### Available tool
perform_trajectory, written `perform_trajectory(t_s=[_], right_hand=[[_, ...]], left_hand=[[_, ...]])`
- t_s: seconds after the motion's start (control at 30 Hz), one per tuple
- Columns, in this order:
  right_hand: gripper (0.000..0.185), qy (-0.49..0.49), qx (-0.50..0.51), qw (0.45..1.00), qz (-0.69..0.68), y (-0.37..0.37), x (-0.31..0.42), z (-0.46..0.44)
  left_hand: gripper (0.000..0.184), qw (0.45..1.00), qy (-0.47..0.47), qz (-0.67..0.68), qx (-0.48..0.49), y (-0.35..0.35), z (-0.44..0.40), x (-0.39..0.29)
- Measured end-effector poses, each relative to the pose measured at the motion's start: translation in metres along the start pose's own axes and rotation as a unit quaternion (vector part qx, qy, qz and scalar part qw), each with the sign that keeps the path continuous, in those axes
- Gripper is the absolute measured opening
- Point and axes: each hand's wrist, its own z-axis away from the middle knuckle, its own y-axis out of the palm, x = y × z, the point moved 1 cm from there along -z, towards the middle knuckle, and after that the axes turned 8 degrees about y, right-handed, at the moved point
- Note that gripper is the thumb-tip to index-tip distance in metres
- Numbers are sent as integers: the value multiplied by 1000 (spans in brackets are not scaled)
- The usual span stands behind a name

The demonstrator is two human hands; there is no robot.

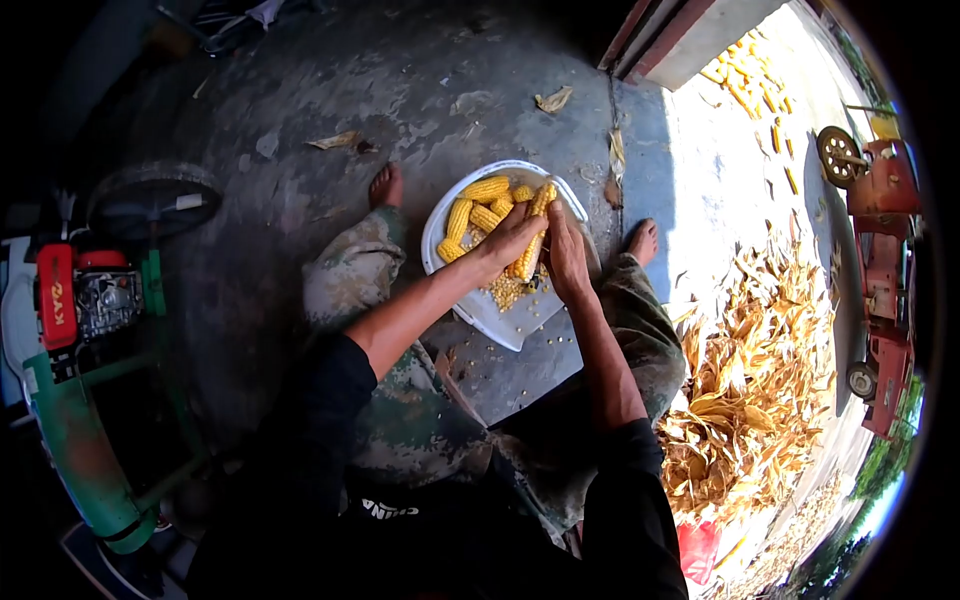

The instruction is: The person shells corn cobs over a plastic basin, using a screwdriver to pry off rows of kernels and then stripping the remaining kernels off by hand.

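Observation:
Both my hands are over a white basin (432,232) that stands on the floor between my feet. My left hand (512,240) is wrapped round a yellow corn cob (541,199), whose top end sticks up past the fingers. My right hand (568,255) presses against the right side of the cob, its fingers together. Several whole yellow cobs (459,218) lie in the left part of the basin. Loose kernels (505,291) are heaped below my hands. A small dark object (535,280) shows partly under the cob; what it is I cannot make out.
Dry husks (750,370) are piled on the right, with more cobs (745,75) at the upper right. A green machine (100,430) with a red engine part (57,295) stands at the left. A red vehicle (885,280) is outside. Kernels are scattered near the basin.

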Motion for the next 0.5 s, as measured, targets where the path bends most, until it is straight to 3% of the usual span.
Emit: perform_trajectory(t_s=[0.13, 0.2, 0.23, 0.3, 0.33, 0.47, 0.5], right_hand=[[62, -57, -23, 995, 74, 4, 7, 12], [61, -58, -21, 995, 78, 3, 5, 11], [59, -58, -18, 995, 84, 3, 4, 10], [56, -62, -35, 997, 23, 10, -3, 8], [53, -64, -53, 996, -36, 13, -5, 7], [49, -64, -46, 995, -54, 12, 3, 11], [49, -38, -11, 995, -90, 11, 9, 15]], left_hand=[[46, 999, 37, -11, 11, -4, 0, 11], [44, 993, 111, -26, 2, -2, 1, 12], [44, 993, 112, -27, 2, -2, 3, 10], [42, 999, 19, 37, 13, -3, 8, 4], [42, 999, 19, 37, 13, -1, 10, 0], [42, 998, 12, 52, 19, 1, 13, -7], [43, 998, 22, 46, 24, 1, 12, -8]])
